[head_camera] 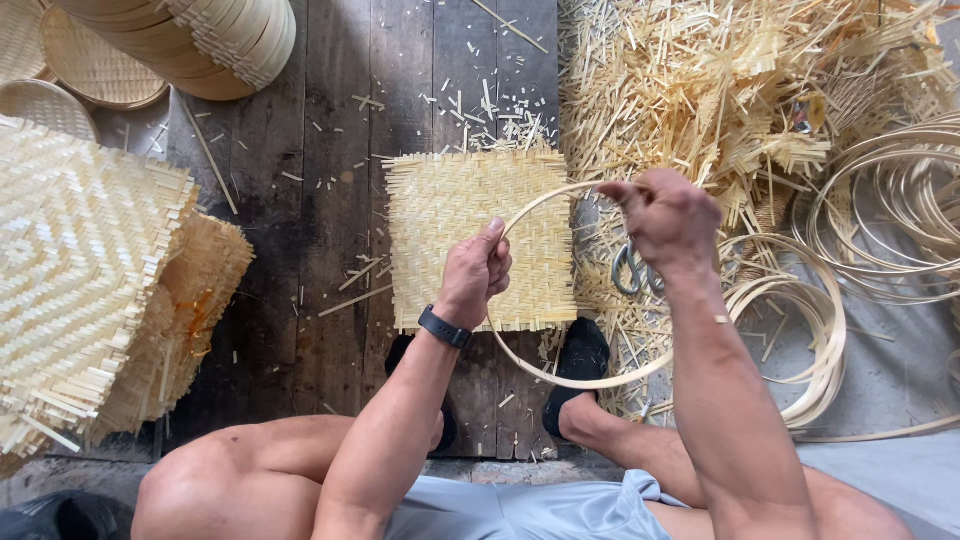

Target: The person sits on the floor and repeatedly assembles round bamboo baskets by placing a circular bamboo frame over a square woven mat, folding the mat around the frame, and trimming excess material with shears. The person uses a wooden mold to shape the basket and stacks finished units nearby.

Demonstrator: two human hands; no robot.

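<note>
Both hands grip one thin bamboo hoop (520, 355), a pale strip bent into a ring and held up over the floor in front of the seated person. The left hand (475, 272) is closed on the hoop's left side, thumb up along the strip, with a dark band (444, 327) around the wrist. The right hand (668, 215) is curled into a fist at the hoop's upper right, pinching the strip where the ring closes. Under the hoop, flat on the dark wooden floor (300, 150), lies a square woven bamboo mat (450, 215) with frayed strip ends along its edges; the hoop overlaps its right half. The person's two feet in black shoes (580, 365) rest at the mat's lower edge, one of them showing through the ring. Just beyond the right wrist a pair of scissors (630, 270) lies on the litter. To the right sit loose coils of more bamboo hoops (880, 215), and behind them a large heap of cut bamboo slivers (740, 90) spreads across the upper right. Short offcuts are scattered over the planks above the mat. On the left a stack of woven mats (90, 280) lies piled at an angle, and at the upper left stand stacked round bamboo baskets (215, 40) beside shallow woven trays (90, 60).
</note>
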